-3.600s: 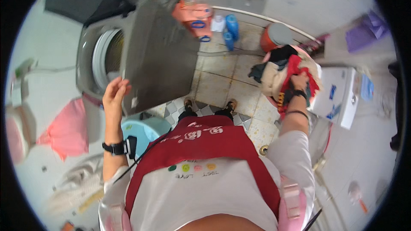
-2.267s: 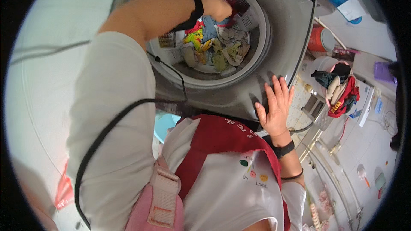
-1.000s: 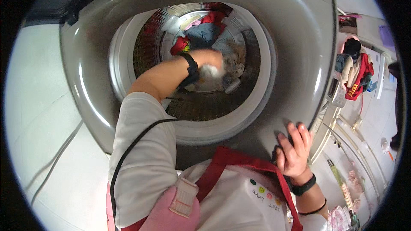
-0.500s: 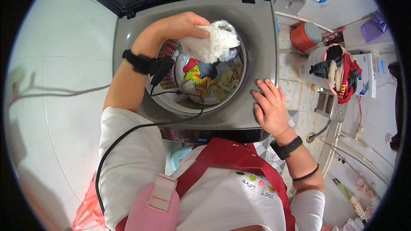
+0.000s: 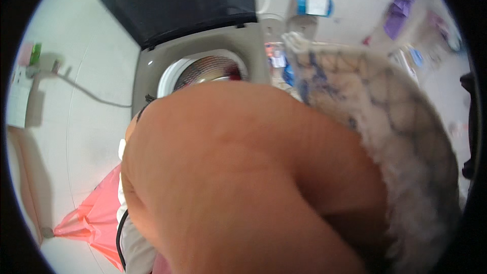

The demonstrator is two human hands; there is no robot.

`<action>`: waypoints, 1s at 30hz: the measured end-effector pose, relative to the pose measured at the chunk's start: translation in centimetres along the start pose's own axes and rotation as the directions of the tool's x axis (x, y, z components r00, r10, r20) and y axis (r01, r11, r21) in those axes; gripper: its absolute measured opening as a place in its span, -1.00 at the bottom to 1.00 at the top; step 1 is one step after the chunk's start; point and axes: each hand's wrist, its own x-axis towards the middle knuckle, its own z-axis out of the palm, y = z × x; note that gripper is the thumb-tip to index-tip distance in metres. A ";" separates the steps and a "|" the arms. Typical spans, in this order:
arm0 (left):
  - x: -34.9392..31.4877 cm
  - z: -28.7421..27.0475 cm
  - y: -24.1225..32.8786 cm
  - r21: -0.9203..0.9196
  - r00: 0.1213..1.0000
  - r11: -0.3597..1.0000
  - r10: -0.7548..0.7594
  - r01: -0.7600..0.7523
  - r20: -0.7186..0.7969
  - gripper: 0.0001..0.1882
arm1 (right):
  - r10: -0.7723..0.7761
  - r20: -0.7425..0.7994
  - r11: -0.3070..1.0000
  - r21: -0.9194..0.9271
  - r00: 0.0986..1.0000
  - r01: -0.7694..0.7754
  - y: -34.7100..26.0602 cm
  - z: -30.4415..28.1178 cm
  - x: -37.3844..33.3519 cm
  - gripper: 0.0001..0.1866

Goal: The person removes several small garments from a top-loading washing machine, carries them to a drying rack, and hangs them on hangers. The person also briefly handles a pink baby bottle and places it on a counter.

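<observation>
Very close to the view, my left hand (image 5: 238, 147) fills much of the middle and lower part. It is closed on a white fluffy cloth (image 5: 406, 137), which spreads blurred over the right side. Dark crossing lines and bluish patches show on the cloth. The dark band on my left wrist shows only in part behind the hand. Beyond it stands a grey top-loading washing machine (image 5: 144, 73) with its dark lid (image 5: 187, 7) raised. Part of the perforated drum (image 5: 208, 68) is visible, with something red inside; my hand covers the rest. My right hand does not show.
A grey cord (image 5: 94, 92) runs along the white tiled wall at left. Below it hangs a pinkish-red plastic bag (image 5: 101, 213). At the far right are a blue container (image 5: 302, 2) with a white label and a purple item (image 5: 398, 16).
The white fluffy cloth has come up from over the drum, close to the view and rightward, in my left hand. My right hand, earlier on the machine's edge, no longer shows. The view has shifted.
</observation>
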 end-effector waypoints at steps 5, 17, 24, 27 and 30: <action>8.2 8.3 -6.0 -0.223 0.992 0.975 0.039 -0.011 0.121 -0.60 | -0.185 -0.199 0.975 0.086 0.962 0.205 -6.7 -5.0 -13.1 -0.55; 22.7 28.4 -21.2 -0.389 0.831 0.761 -0.343 0.520 0.438 -0.63 | -0.256 -0.582 0.964 -0.216 0.772 0.157 -7.2 -21.1 -33.3 -0.74; 27.0 36.5 -25.5 -0.088 0.765 0.891 -0.327 0.445 0.555 -0.60 | -0.537 -0.831 0.760 -0.551 0.146 -0.344 -8.0 -29.6 -41.4 -0.75; 25.9 41.1 -27.1 -0.052 0.676 0.998 0.009 0.043 0.737 -0.51 | -0.348 -0.936 0.869 -0.296 0.063 0.396 -8.1 -31.5 -42.3 -0.68; 26.3 44.3 -30.8 0.016 0.303 0.995 -0.046 0.099 0.952 -0.43 | -0.335 -0.860 0.492 0.189 0.385 0.850 -8.3 -32.2 -42.2 -0.59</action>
